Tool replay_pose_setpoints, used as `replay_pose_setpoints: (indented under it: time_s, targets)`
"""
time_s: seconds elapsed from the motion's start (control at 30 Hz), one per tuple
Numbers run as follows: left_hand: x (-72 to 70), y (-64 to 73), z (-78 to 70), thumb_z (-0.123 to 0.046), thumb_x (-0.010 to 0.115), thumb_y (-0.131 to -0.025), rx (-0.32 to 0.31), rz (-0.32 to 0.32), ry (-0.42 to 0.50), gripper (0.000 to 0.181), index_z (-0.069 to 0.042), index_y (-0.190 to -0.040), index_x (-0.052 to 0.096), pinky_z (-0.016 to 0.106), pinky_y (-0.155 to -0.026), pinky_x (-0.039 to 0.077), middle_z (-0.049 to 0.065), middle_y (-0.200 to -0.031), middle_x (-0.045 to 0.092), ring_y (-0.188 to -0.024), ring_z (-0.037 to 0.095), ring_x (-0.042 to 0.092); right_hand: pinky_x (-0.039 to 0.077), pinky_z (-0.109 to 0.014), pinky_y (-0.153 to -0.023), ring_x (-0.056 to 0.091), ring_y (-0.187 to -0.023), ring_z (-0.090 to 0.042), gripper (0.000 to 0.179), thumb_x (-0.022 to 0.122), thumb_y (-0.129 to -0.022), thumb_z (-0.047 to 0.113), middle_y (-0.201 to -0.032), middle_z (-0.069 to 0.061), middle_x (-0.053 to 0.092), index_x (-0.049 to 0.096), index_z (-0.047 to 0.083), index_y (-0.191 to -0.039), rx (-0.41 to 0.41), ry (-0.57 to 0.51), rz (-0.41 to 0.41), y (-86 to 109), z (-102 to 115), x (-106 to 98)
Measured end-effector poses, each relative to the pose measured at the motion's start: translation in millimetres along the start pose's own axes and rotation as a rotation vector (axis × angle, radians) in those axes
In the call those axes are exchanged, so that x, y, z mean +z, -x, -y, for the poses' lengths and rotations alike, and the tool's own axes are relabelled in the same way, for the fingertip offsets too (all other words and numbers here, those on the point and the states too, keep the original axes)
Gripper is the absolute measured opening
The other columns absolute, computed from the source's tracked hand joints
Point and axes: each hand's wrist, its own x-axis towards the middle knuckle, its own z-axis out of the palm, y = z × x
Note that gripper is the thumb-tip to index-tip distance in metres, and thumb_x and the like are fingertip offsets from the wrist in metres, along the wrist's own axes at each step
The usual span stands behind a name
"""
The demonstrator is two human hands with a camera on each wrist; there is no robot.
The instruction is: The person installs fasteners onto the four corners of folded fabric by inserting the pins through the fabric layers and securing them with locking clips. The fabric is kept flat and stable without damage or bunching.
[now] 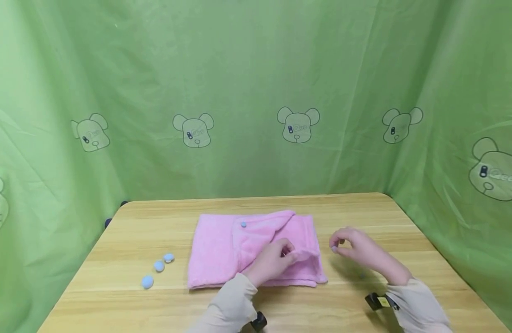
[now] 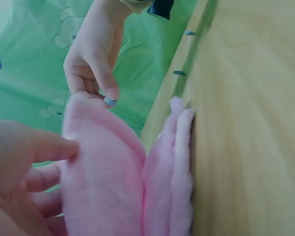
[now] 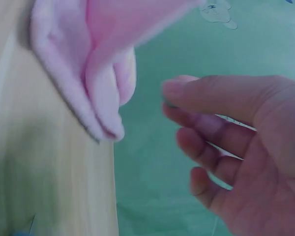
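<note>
A folded pink plush cloth [image 1: 214, 249] lies on the wooden table in the head view. My left hand [image 1: 272, 261] pinches its upper layer near the right end and holds that layer raised. In the left wrist view the left fingers [image 2: 56, 147] grip the lifted pink flap [image 2: 103, 172]. To the right of the cloth, my right hand [image 1: 355, 247] is held above the table, thumb and forefinger together. Between those fingertips is a small blue disc [image 2: 109, 102], mostly covered in the right wrist view. Another blue disc [image 1: 243, 224] sits on top of the cloth.
Left of the cloth, three light-blue round pieces [image 1: 158, 266] lie on the table [image 1: 126, 240]. A small bluish piece [image 1: 362, 275] lies beneath the right forearm. A green curtain [image 1: 247, 166] with bear-head prints surrounds the table. Black wrist devices [image 1: 374, 301] are on both arms.
</note>
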Motion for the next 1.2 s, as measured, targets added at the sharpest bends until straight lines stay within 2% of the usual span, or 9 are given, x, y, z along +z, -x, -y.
replay_pose_setpoints:
  time_s: [0.2, 0.3, 0.37, 0.47, 0.6, 0.8, 1.03, 1.2]
  targets:
    - [-9.1, -6.0, 6.2, -0.020, 0.063, -0.092, -0.056, -0.192, 0.175, 0.010, -0.010, -0.095, 0.063, 0.017, -0.063, 0.045, -0.002, -0.079, 0.059, -0.069, 0.002, 0.049, 0.047, -0.026, -0.065, 0.056, -0.079, -0.009, 0.017, 0.075, -0.079, 0.004, -0.085, 0.007, 0.069, 0.070, 0.018, -0.087, 0.046, -0.019, -0.199, -13.8, 15, 6]
    - [-11.4, -9.7, 8.8, -0.018, 0.063, -0.091, -0.104, -0.284, 0.257, 0.014, -0.007, -0.100, 0.065, 0.018, -0.067, 0.046, 0.002, -0.085, 0.063, -0.073, 0.005, 0.051, 0.046, -0.023, -0.064, 0.056, -0.077, -0.006, 0.016, 0.075, -0.079, 0.004, -0.084, 0.004, 0.069, 0.071, 0.015, -0.089, 0.060, -0.078, -0.267, -20.9, 23, 10]
    - [-13.1, -11.0, 9.8, -0.017, 0.063, -0.091, -0.134, -0.332, 0.290, 0.017, -0.006, -0.103, 0.066, 0.020, -0.070, 0.047, 0.005, -0.088, 0.065, -0.076, 0.007, 0.054, 0.046, -0.023, -0.064, 0.055, -0.076, -0.003, 0.016, 0.076, -0.079, 0.004, -0.083, 0.002, 0.070, 0.071, 0.014, -0.091, 0.064, -0.146, -0.278, -25.4, 30, 13]
    - [-15.2, -12.8, 12.7, -0.015, 0.063, -0.090, -0.160, -0.382, 0.323, 0.020, -0.004, -0.107, 0.067, 0.023, -0.074, 0.048, 0.008, -0.090, 0.067, -0.080, 0.009, 0.055, 0.046, -0.021, -0.065, 0.054, -0.076, -0.001, 0.015, 0.074, -0.081, 0.004, -0.083, 0.001, 0.069, 0.071, 0.013, -0.093, 0.083, -0.254, -0.236, -31.6, 39, 19]
    - [-17.7, -13.5, 14.0, -0.014, 0.062, -0.090, -0.187, -0.403, 0.356, 0.022, -0.004, -0.108, 0.067, 0.023, -0.074, 0.048, 0.008, -0.090, 0.066, -0.080, 0.009, 0.054, 0.047, -0.021, -0.066, 0.054, -0.074, -0.005, 0.014, 0.073, -0.083, 0.007, -0.083, 0.003, 0.068, 0.071, 0.012, -0.095, 0.109, -0.335, -0.157, -39.2, 47, 28]
    - [-18.5, -12.8, 14.8, -0.013, 0.061, -0.090, -0.181, -0.399, 0.371, 0.021, -0.004, -0.108, 0.066, 0.021, -0.074, 0.047, 0.008, -0.091, 0.066, -0.080, 0.009, 0.054, 0.048, -0.022, -0.063, 0.053, -0.071, -0.008, 0.014, 0.073, -0.084, 0.014, -0.082, 0.001, 0.065, 0.071, 0.009, -0.097, 0.132, -0.405, -0.086, -49.2, 54, 39]
    - [-18.5, -12.4, 13.1, -0.013, 0.060, -0.089, -0.165, -0.401, 0.365, 0.022, -0.004, -0.108, 0.066, 0.021, -0.073, 0.047, 0.007, -0.090, 0.066, -0.079, 0.008, 0.054, 0.051, -0.022, -0.065, 0.056, -0.074, -0.008, 0.014, 0.073, -0.084, 0.011, -0.089, -0.005, 0.070, 0.071, 0.009, -0.097, 0.122, -0.406, -0.086, -54.9, 57, 48]
    - [-18.4, -11.8, 11.8, -0.012, 0.060, -0.089, -0.148, -0.401, 0.367, 0.023, -0.003, -0.109, 0.067, 0.019, -0.070, 0.046, 0.008, -0.088, 0.066, -0.077, 0.007, 0.053, 0.050, -0.021, -0.065, 0.055, -0.073, -0.005, 0.014, 0.073, -0.082, 0.009, -0.088, -0.003, 0.070, 0.071, 0.011, -0.096, 0.146, -0.384, -0.111, -56.6, 59, 51]
